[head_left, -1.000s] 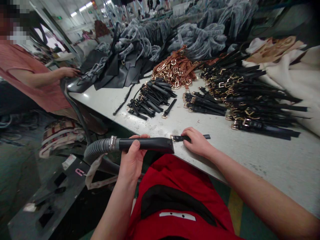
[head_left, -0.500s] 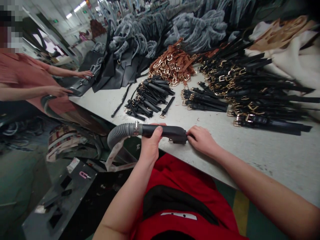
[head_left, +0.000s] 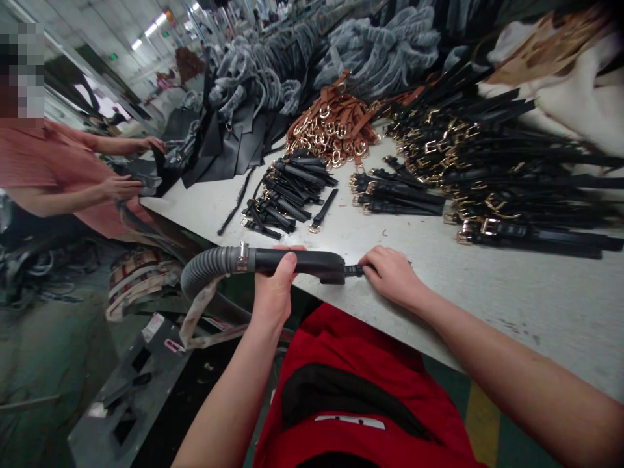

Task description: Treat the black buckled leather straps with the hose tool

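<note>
My left hand (head_left: 273, 286) wraps the black nozzle (head_left: 314, 261), which points to three o'clock! Just past its tip shows the black strap (head_left: 353, 270), nine o'clock from my right hand (head_left: 390, 274), pinched in its fingertips.

Dim overall, with ceiling tubes (head_left: 151, 30) glowing and edges stretched.

The pale worktop (head_left: 487, 305) carries a heap of brown straps (head_left: 341, 123), separate piles of black buckled straps (head_left: 297, 188), a lone black strap (head_left: 325, 208), flat black pieces (head_left: 229, 149) and, near its front edge, a hand-held strap (head_left: 351, 270).
</note>
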The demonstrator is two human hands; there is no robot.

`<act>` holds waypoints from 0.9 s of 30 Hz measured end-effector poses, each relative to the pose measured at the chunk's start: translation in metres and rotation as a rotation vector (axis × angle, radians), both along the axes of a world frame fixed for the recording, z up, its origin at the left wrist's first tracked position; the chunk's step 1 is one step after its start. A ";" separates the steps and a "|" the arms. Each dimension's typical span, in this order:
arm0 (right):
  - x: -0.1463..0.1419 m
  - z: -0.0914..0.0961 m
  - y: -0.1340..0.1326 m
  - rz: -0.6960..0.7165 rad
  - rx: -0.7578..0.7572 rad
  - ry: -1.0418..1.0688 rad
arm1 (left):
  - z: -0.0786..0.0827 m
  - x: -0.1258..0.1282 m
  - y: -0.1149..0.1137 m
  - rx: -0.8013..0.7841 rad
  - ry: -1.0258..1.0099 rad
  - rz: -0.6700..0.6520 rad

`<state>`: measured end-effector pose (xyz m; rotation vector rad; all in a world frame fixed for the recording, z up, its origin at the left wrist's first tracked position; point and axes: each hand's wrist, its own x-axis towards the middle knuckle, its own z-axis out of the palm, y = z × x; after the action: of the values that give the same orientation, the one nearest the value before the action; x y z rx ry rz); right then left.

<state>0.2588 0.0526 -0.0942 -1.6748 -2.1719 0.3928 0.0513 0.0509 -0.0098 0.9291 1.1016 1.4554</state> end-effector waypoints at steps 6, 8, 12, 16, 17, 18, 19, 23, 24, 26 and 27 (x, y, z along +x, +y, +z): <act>0.000 0.001 -0.001 -0.024 -0.008 -0.023 | -0.003 0.006 -0.002 0.002 -0.005 -0.065; -0.001 0.001 -0.002 -0.015 -0.007 -0.020 | -0.002 0.004 -0.002 -0.009 -0.009 -0.038; -0.001 0.000 -0.002 -0.012 0.001 -0.042 | -0.002 0.006 -0.003 0.031 0.010 -0.005; -0.002 0.000 -0.004 -0.020 0.004 -0.042 | -0.002 0.004 -0.001 -0.013 0.018 -0.076; -0.002 0.000 -0.004 -0.012 0.005 -0.033 | -0.002 0.000 -0.001 -0.028 -0.006 -0.060; -0.002 -0.001 -0.004 -0.003 0.007 -0.026 | -0.001 -0.004 -0.001 -0.040 -0.037 -0.033; -0.002 -0.001 -0.004 0.007 0.009 -0.021 | -0.001 -0.007 -0.002 -0.046 -0.066 0.004; -0.001 -0.002 -0.004 0.027 0.019 -0.029 | -0.005 -0.004 -0.006 -0.022 -0.119 0.046; -0.001 -0.003 -0.004 0.025 0.021 -0.032 | -0.007 0.000 -0.006 -0.022 -0.119 0.017; -0.001 -0.002 -0.007 0.015 0.022 -0.038 | -0.008 0.002 -0.005 -0.041 -0.130 -0.031; -0.002 -0.002 -0.010 0.009 0.022 -0.040 | -0.007 -0.001 -0.005 -0.055 -0.144 -0.031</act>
<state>0.2573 0.0427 -0.0965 -1.6751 -2.2050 0.3395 0.0501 0.0457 -0.0167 0.7875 1.0115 1.4363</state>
